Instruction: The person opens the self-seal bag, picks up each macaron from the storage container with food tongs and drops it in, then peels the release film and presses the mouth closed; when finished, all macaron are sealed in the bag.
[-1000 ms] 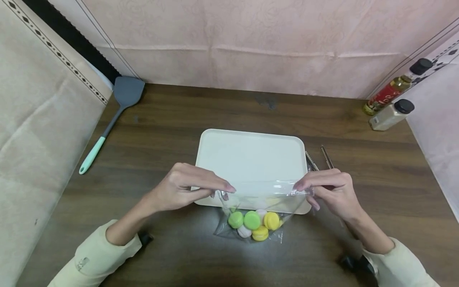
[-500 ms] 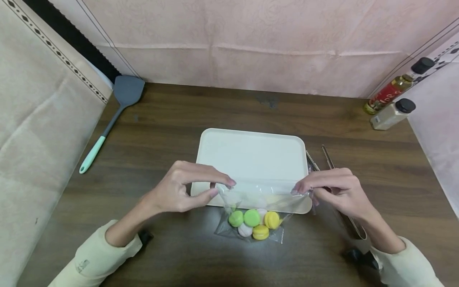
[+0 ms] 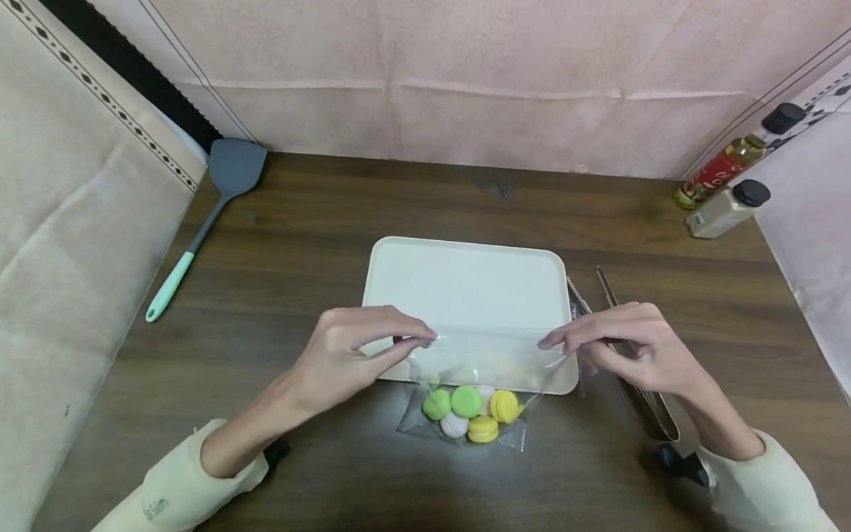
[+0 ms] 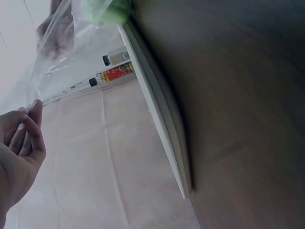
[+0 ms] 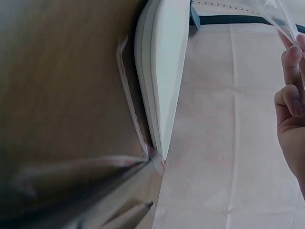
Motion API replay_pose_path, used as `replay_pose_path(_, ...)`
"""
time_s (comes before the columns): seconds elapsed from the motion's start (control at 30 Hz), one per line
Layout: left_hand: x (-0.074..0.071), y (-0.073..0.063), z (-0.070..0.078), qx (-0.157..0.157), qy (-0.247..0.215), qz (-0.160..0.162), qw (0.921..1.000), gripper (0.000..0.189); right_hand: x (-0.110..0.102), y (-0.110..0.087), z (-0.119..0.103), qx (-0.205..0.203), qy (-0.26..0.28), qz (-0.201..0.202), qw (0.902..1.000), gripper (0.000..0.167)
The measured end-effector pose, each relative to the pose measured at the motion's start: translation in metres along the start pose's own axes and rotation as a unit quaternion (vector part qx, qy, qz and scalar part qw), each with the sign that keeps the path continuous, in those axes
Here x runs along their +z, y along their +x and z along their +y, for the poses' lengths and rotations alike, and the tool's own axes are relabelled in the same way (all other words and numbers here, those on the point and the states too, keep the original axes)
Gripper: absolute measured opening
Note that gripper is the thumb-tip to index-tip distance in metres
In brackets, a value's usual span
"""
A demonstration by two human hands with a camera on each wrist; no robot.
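Observation:
A clear plastic bag (image 3: 492,366) holds several macarons: green (image 3: 467,401), yellow (image 3: 483,429) and whitish (image 3: 455,425). Its filled bottom lies on the table, while its upper part is drawn up over the near edge of a white tray (image 3: 465,284). At the bag's upper left corner, my left hand (image 3: 359,346) pinches the film between thumb and fingers. My right hand (image 3: 628,343) pinches the upper right corner. In the left wrist view the film runs taut up from the left fingertips (image 4: 35,107); the right wrist view shows film at the right fingertips (image 5: 291,55).
Metal tongs (image 3: 658,417) lie to the right of the tray, partly under my right hand. A spatula (image 3: 236,168) with a mint handle leans at the left. Back right stand a red-labelled bottle (image 3: 718,174) and a black-capped jar (image 3: 721,214).
My left thumb has come up against the fingers at the bag's corner. My right hand has shifted slightly, showing more of the tongs. The macarons stay nearly in place.

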State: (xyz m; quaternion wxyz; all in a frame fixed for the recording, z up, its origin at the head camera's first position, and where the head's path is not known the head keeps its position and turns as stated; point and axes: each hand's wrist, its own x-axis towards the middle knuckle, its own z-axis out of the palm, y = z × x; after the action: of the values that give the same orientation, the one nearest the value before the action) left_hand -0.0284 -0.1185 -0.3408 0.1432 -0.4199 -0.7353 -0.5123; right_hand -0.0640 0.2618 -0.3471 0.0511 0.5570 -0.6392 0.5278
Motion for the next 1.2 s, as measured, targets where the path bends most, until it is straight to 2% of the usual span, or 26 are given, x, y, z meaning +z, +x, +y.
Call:
replay_pose_path(0.17, 0.001, 0.0, 0.005, 0.013, 0.042, 0.003, 0.999, 0.021, -0.018, 0.005, -0.001, 0.009, -0.014, -0.054, 0.9984, 0.048)
replay_pose_path(0.23, 0.001, 0.001, 0.005, 0.019, 0.054, 0.003, 0.9984, 0.017, -0.024, 0.014, -0.007, 0.009, -0.015, -0.055, 0.9983, 0.046)
replay_pose_path(0.3, 0.001, 0.001, 0.005, 0.023, 0.058, 0.002, 0.998, 0.015, -0.027, 0.027, -0.016, 0.022, -0.032, -0.034, 0.9986, 0.036)
replay_pose_path(0.37, 0.001, 0.001, 0.005, 0.029, 0.061, 0.0, 0.9977, 0.014, -0.023, 0.045, -0.027, 0.049, -0.086, -0.013, 0.995, 0.023)
replay_pose_path(0.43, 0.0, 0.001, 0.004, 0.036, 0.062, -0.004, 0.9974, 0.015, -0.01, 0.063, -0.038, 0.083, -0.177, -0.016, 0.9806, 0.032)
replay_pose_path(0.5, 0.0, 0.001, 0.003, 0.042, 0.064, -0.008, 0.997, 0.017, 0.008, 0.08, -0.045, 0.094, -0.265, -0.045, 0.9585, 0.046)
replay_pose_path(0.57, 0.0, 0.0, 0.002, 0.047, 0.068, -0.01, 0.9965, 0.018, 0.027, 0.092, -0.049, 0.096, -0.331, -0.082, 0.935, 0.049)
replay_pose_path(0.63, 0.0, 0.0, 0.002, 0.048, 0.071, -0.012, 0.9963, 0.017, 0.043, 0.1, -0.051, 0.1, -0.364, -0.117, 0.9186, 0.044)
replay_pose_path(0.77, 0.001, -0.002, 0.003, 0.034, 0.078, -0.012, 0.9963, 0.024, 0.066, 0.108, -0.053, 0.127, -0.378, -0.145, 0.9053, 0.038)
replay_pose_path(0.97, 0.003, -0.003, 0.006, 0.013, 0.077, -0.006, 0.9969, 0.036, 0.082, 0.12, -0.05, 0.123, -0.393, -0.131, 0.9016, 0.026)
replay_pose_path(1.2, 0.004, -0.001, 0.005, 0.008, 0.081, 0.011, 0.9966, 0.039, 0.084, 0.127, -0.046, 0.13, -0.398, -0.138, 0.8975, 0.017)
